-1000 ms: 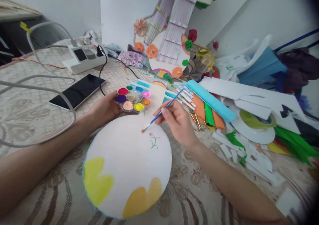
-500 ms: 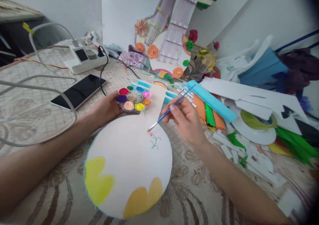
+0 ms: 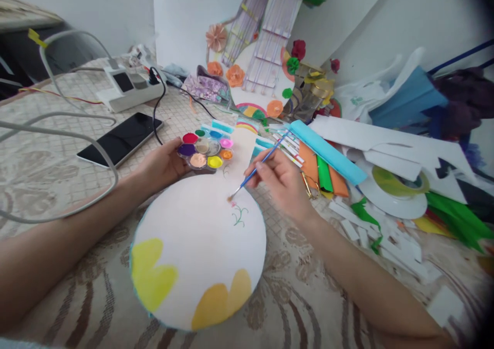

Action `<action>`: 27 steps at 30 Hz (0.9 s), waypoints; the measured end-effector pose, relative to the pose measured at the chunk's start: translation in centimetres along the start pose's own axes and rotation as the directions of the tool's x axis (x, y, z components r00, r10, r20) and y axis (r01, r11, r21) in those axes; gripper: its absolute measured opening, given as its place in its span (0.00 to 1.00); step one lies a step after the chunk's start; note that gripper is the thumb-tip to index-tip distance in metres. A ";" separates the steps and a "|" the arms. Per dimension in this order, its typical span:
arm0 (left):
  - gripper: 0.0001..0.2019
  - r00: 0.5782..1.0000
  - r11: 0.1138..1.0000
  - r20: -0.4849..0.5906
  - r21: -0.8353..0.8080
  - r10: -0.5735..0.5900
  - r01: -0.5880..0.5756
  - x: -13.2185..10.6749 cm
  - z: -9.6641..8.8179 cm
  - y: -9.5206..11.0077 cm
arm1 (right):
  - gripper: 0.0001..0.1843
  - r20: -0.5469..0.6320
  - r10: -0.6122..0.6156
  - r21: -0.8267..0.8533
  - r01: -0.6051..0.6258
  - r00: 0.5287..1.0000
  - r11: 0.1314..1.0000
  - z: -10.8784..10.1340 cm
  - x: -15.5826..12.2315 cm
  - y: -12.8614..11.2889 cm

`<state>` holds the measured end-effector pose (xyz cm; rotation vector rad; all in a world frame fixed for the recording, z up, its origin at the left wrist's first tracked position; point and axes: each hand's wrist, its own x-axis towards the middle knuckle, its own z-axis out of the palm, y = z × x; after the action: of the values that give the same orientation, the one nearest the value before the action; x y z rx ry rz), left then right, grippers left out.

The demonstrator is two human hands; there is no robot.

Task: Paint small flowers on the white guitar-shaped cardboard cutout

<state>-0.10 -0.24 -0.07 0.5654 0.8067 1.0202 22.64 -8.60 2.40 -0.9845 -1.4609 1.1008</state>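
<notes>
In the head view my left hand (image 3: 170,161) grips the edge of a round paint palette (image 3: 202,145), whose wells hold red, purple, peach, yellow, orange, pink, blue and green paint. Between the fingertips of my right hand (image 3: 283,184) is a thin blue paintbrush (image 3: 254,170), tilted, its bristles down at the white board. That board (image 3: 193,236) is round with a neck at the top, and lies flat on the table. Green stems with a small pink flower (image 3: 238,214) show just below the brush tip. Yellow and orange petal shapes colour its lower edge.
Left of the palette lie a dark phone or tablet (image 3: 122,139), a power strip (image 3: 133,91) and looping cables. To the right are a blue paper roll (image 3: 328,151), gold scissors (image 3: 310,185), a tape roll (image 3: 401,179) and paper scraps. A decorated guitar-shaped craft (image 3: 266,66) stands behind.
The brush tip has shifted very slightly left over the pink flower, with my right hand following. The whole view has drifted a little. Both hands keep their holds.
</notes>
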 end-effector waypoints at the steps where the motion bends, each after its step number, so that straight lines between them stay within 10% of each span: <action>1: 0.13 1.000 1.000 0.005 0.002 0.003 -0.003 0.0 -0.1 0.0 | 0.08 -0.080 -0.032 -0.006 0.032 0.996 0.999 -0.1 0.0 0.0; 3: 0.12 1.000 1.000 0.005 0.007 0.005 -0.005 0.1 -0.2 0.0 | 0.07 -0.080 -0.024 0.035 0.027 0.996 0.999 0.0 -0.2 -0.2; 8: 0.14 1.000 1.000 0.014 0.025 0.003 -0.004 0.0 -0.2 0.0 | 0.08 0.353 0.144 0.082 -0.184 0.924 0.979 0.4 -0.8 -0.5; 13: 0.14 1.000 1.000 -0.002 0.007 -0.002 0.002 -0.1 -0.1 0.1 | 0.04 -0.007 0.021 0.103 -0.020 1.000 0.994 0.1 -0.7 -0.3; 19: 0.12 1.000 0.999 0.020 0.030 0.017 -0.018 0.0 -0.1 0.1 | 0.05 0.363 0.164 0.131 -0.225 0.917 0.966 1.3 -2.1 -1.3; 24: 0.12 1.000 1.000 0.004 0.012 0.011 -0.011 0.0 -0.1 0.1 | 0.03 0.056 0.016 0.116 -0.023 0.998 0.993 1.2 -2.0 -1.3; 27: 0.13 1.000 1.000 0.006 0.028 0.003 -0.003 0.0 -0.1 0.0 | 0.03 0.172 0.053 0.170 -0.082 0.984 0.982 1.3 -2.2 -1.2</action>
<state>-0.19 -0.23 -0.08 0.5937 0.8164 1.0105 21.70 -11.20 2.98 -0.8385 -1.4424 1.3652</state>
